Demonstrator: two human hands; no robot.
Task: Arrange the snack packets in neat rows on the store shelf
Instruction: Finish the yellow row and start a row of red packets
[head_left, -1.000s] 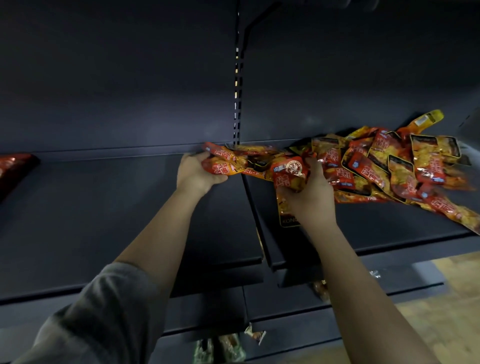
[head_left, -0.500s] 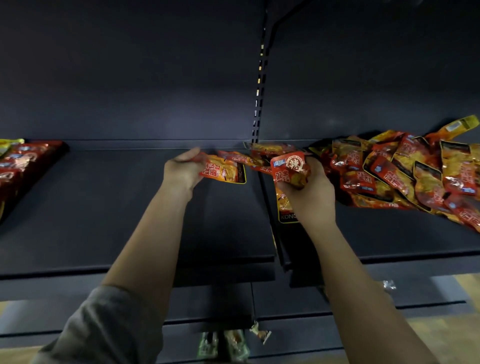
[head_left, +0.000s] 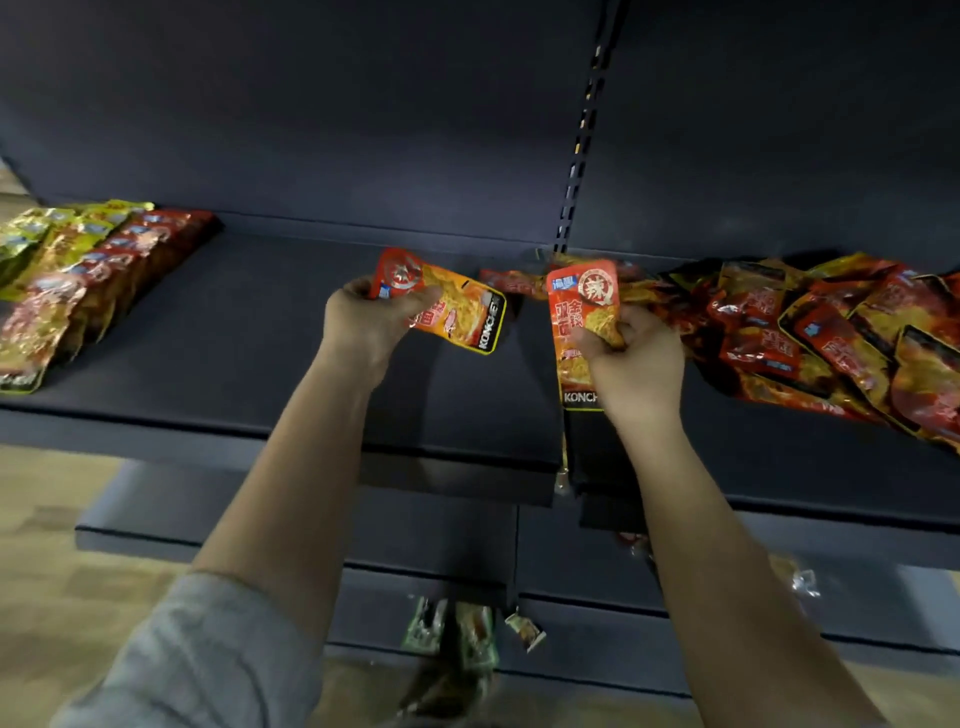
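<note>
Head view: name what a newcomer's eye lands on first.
First, the two red-orange snack packets held up mid-frame, one in the left hand, one in the right hand. Next, the messy heap of packets on the right shelf, against the tidy rows at far left.

Retail shop aisle. Dark metal shelving (head_left: 249, 364) w/ slotted upright (head_left: 582, 156), several tiers. Branded snack packets (head_left: 810, 338) piled right, neat rows (head_left: 78, 280) left.
</note>
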